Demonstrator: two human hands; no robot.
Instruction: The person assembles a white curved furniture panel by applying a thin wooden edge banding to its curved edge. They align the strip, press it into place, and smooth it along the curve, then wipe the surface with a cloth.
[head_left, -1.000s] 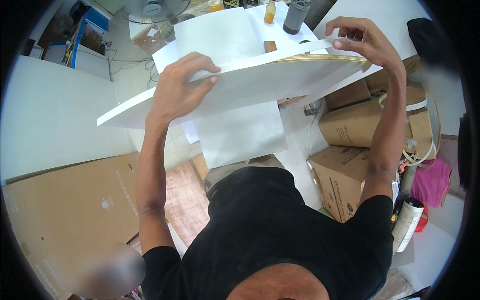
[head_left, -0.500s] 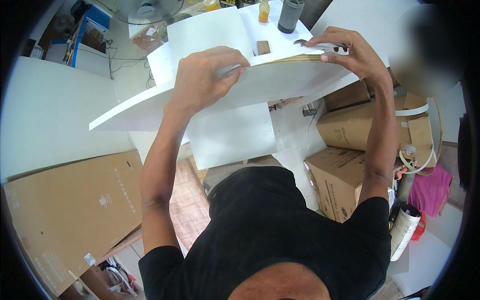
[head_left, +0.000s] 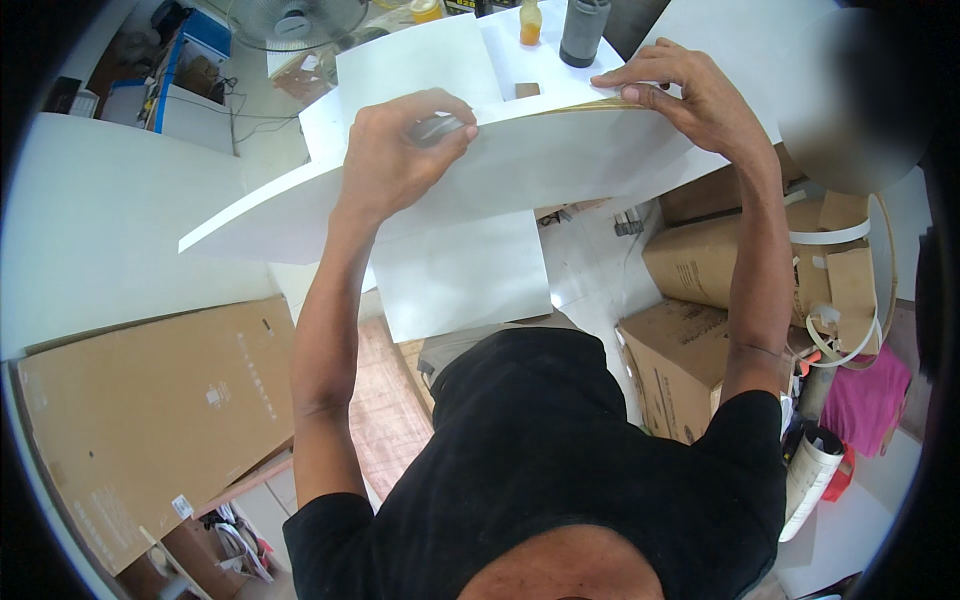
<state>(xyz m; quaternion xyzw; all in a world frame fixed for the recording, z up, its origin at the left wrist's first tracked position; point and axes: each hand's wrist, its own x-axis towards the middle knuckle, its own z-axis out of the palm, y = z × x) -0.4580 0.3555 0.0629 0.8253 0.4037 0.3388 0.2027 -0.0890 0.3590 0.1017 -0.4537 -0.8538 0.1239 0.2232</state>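
Note:
A large white board (head_left: 560, 155) with a curved edge stands tilted before me. A thin white edge strip (head_left: 545, 103) runs along that edge, and a brown bare stretch of the edge shows just under it near my right hand. My left hand (head_left: 395, 150) is closed over the edge, thumb on the near side and fingers curled over the top. Something greyish shows inside its curl, too blurred to name. Farther right, my right hand (head_left: 695, 95) is closed at the strip, with its thumb and index finger at the bare stretch.
Behind the board are a small brown block (head_left: 527, 90), a dark grey bottle (head_left: 584, 32) and a small bottle of amber liquid (head_left: 530, 22). A fan (head_left: 292, 22) stands far left. Flat cardboard (head_left: 150, 420) leans at left; cardboard boxes (head_left: 680, 350) stand at right.
My left hand has slid slightly left along the edge. My right hand has shifted a little, and the dark-tipped grey item seen beside its fingers before is no longer visible.

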